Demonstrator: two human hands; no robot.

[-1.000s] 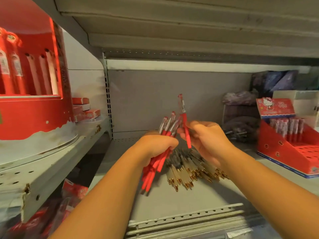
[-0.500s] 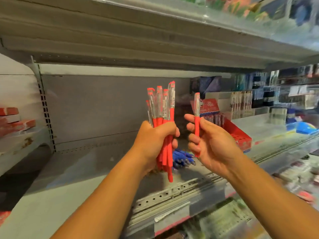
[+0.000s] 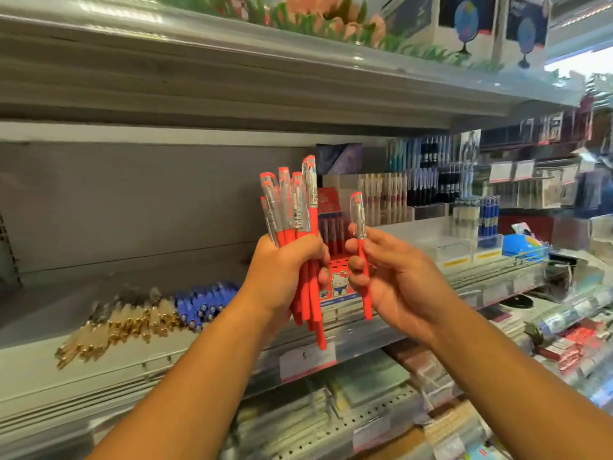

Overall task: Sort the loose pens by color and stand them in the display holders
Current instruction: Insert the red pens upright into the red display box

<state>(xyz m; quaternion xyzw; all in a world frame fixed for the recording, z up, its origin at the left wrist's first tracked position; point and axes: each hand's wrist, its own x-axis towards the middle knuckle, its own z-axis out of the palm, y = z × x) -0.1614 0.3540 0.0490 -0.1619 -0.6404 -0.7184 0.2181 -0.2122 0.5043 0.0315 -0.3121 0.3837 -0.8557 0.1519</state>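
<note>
While the left hand (image 3: 285,270) is gripping the red pens (image 3: 292,207) upright, the right hand (image 3: 391,277) is pinching a single pen (image 3: 359,220) vertically — the display holder (image 3: 337,285) is sitting just behind, between them.

Pretty clearly a shop, and the stationery aisle at that. It's grey metal retail shelving (image 3: 49,310) with a label strip along the front edge, and a red-and-white price tag (image 3: 306,358) reading 5 is clipped to it. Loose blue pens (image 3: 202,303) and gold-clipped pens (image 3: 116,323) are heaped right on the shelf. A red cartoon-cat display box (image 3: 338,287) sits just along from them with pens standing in it. Off to the right it's row after row of pens and markers in racks (image 3: 381,197), the same stock lined up over and over. The top shelf carries boxes printed with globes (image 3: 464,24), and the shelf below is crammed with wrapped packets (image 3: 580,343).
</note>
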